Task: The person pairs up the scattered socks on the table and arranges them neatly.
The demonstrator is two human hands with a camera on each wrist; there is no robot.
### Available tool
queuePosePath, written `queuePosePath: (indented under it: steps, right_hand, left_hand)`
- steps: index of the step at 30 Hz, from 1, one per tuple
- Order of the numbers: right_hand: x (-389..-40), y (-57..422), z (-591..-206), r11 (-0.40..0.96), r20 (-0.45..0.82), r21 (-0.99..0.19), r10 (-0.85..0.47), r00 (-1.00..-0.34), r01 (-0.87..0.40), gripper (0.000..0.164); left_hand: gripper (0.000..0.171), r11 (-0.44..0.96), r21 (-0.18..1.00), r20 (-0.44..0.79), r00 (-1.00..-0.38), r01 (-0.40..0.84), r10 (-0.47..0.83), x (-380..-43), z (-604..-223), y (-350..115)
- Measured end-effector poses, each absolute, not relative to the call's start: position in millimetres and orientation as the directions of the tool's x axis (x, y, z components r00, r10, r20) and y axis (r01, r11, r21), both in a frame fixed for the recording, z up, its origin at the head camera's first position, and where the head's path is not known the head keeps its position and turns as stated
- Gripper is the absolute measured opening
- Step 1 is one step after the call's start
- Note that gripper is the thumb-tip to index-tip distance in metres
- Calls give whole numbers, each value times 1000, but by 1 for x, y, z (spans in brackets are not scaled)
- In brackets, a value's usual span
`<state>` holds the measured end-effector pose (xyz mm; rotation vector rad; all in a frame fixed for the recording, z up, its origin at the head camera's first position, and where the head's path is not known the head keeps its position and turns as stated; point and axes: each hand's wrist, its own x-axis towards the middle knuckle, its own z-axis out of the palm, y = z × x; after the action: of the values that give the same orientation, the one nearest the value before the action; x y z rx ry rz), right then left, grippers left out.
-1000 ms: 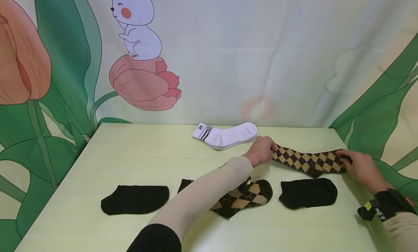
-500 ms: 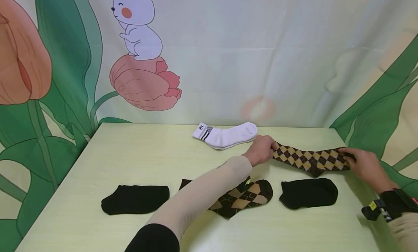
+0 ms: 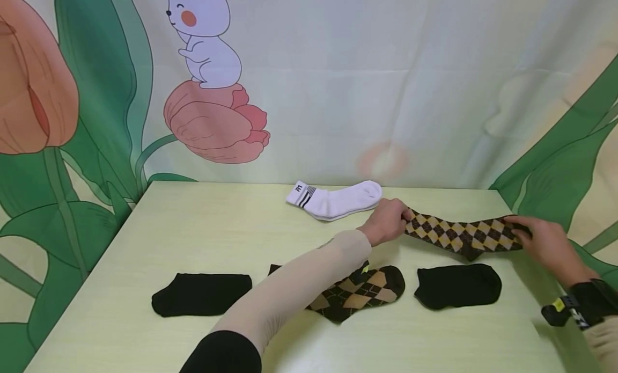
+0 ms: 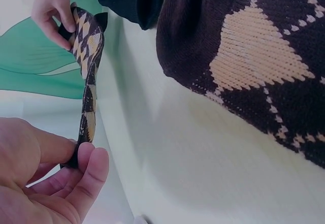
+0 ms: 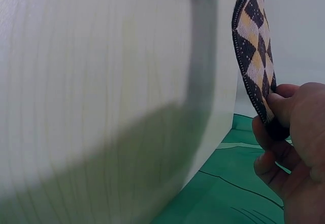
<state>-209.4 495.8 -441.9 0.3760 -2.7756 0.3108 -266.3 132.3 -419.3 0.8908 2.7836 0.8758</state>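
Observation:
A checkered sock (image 3: 451, 231) in brown, yellow and tan is stretched between both hands at the right of the table, lifted a little off its surface. My left hand (image 3: 386, 220) pinches its left end between thumb and fingers, as the left wrist view also shows. At the other end my right hand (image 3: 547, 247) pinches the sock; the right wrist view shows the thumb and fingers on its dark tip. Just below it lies a black ankle sock (image 3: 458, 287). Under my left forearm a brown argyle sock (image 3: 372, 292) is partly hidden.
A white sock (image 3: 345, 200) with black stripes lies near the back edge, beside my left hand. Another black ankle sock (image 3: 203, 294) rests at the left on the pale table (image 3: 145, 244). A printed curtain (image 3: 328, 94) hangs behind the table.
My right hand has moved slightly right and up, drawing the checkered sock straighter. My left hand keeps its hold almost in place.

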Motion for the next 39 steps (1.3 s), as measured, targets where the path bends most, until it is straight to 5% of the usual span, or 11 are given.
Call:
queuePosePath:
  steps: [39]
  right_hand:
    - [-198,487,-428,947,350,-144,-223,-910,-287,35]
  left_hand:
    - [35,611,551,141,-785,568,603,-253,-404,115]
